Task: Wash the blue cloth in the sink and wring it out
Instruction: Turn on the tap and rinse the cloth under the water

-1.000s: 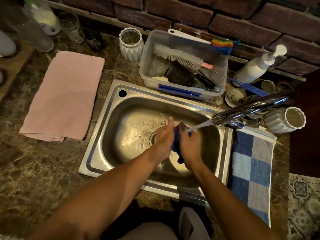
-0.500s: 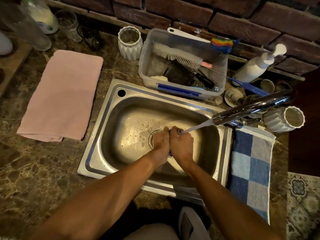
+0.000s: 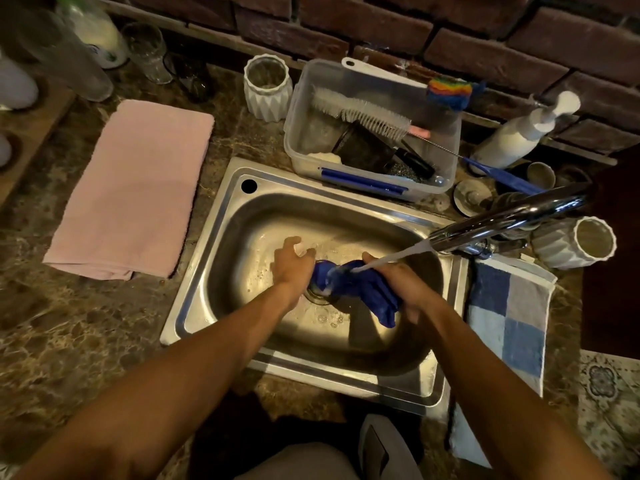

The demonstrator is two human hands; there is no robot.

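Observation:
The blue cloth [image 3: 360, 289] is wet and bunched, stretched between both hands above the drain of the steel sink [image 3: 221, 244]. My left hand [image 3: 292, 263] grips its left end, with thumb and forefinger spread a little. My right hand [image 3: 401, 284] holds the right end, and a tail of cloth hangs below it. Water runs from the chrome faucet [image 3: 502, 220] in a slanted stream onto the middle of the cloth.
A pink towel [image 3: 135, 188] lies left of the sink, a blue checked towel [image 3: 509, 320] to its right. Behind the sink stand a clear tub of brushes [image 3: 374, 133], white ribbed cups [image 3: 266, 86] [image 3: 578, 242], a pump bottle [image 3: 519, 133] and glasses [image 3: 147, 51].
My hands were pressed together over the cloth; they have moved apart, and the blue cloth now shows stretched between them under the stream.

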